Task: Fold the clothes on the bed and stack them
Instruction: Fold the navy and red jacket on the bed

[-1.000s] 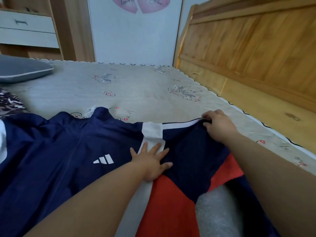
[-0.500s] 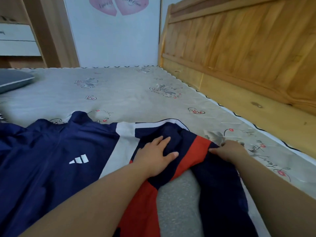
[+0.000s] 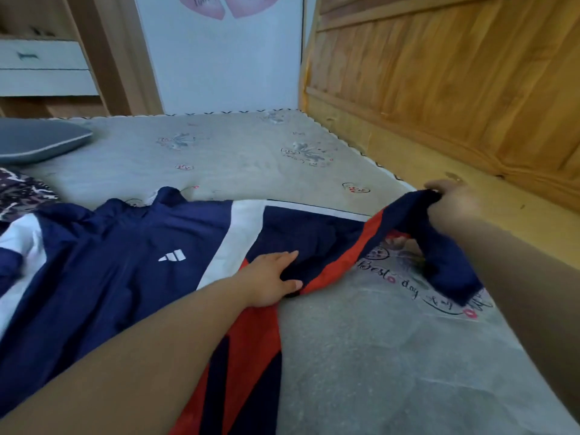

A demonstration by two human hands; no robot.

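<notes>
Grey printed mattress [image 3: 392,356] fills the room's near half, a wooden headboard [image 3: 455,89] running along its right side, a grey pillow [image 3: 37,141] at far left with a dark patterned cloth [image 3: 22,193] just below it, and drawers [image 3: 44,67] against the back wall. Navy track jacket [image 3: 103,262] with white and red panels lies front-up across the near left of the mattress, collar pointing away from the person, body mostly flat. Left hand [image 3: 270,281]: fingers straight, pressed palm-down on the jacket near the armpit seam, thumb tucked at the red stripe; it pins the cloth, no pinch seen. Right hand [image 3: 452,202]: fingers curled round the upper part of the sleeve [image 3: 439,246], which is lifted clear of the mattress, its cuff end drooping back down to the surface. Sleeve's long axis runs from the pinned shoulder out toward the headboard side, so the jacket body lies to the left of the right hand's grip. Judgement: sleeve fold in hand; the right hand, being the nearer, would have to carry the sleeve leftward across the chest, pivoting about the left hand. Risk: slippery fabric may slide under the flat palm. No folded stack is in view
</notes>
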